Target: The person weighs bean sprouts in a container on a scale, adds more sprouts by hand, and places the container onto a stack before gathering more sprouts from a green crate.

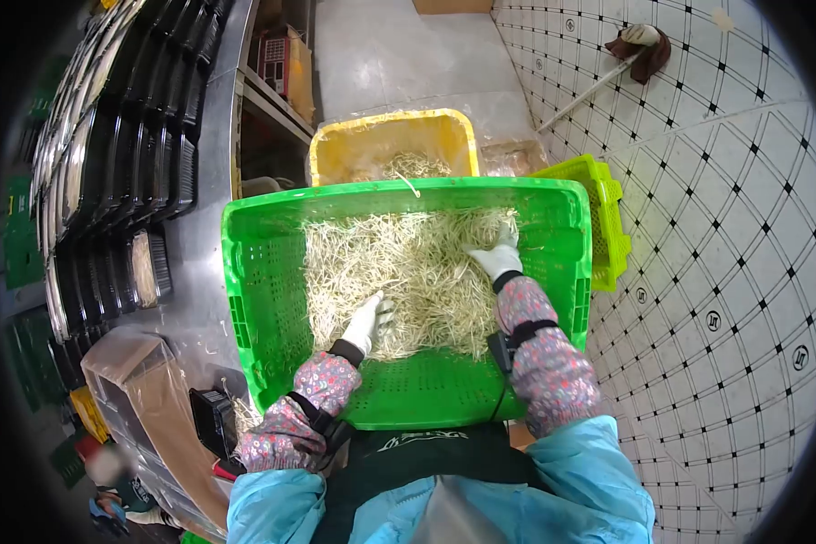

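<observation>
A big green plastic crate [276, 317] with perforated walls stands right in front of me, its bottom covered by a layer of pale, thin bean sprouts [408, 272]. My left hand [369, 324], in a white glove, rests at the near left edge of the sprouts with its fingers slightly apart. Toward the far right corner of the sprouts lies my right hand [497, 257], also white-gloved, thumb spread from the fingers. Its fingertips are partly among the strands. Neither hand visibly grips anything.
Behind the crate is a yellow tub [394, 131] with more sprouts. A lime-green basket [598, 208] stands at the right. Stacked black trays [136, 136] fill a metal table [199, 181] on the left, near a cardboard box [154, 399]. Another person [127, 490] is at lower left.
</observation>
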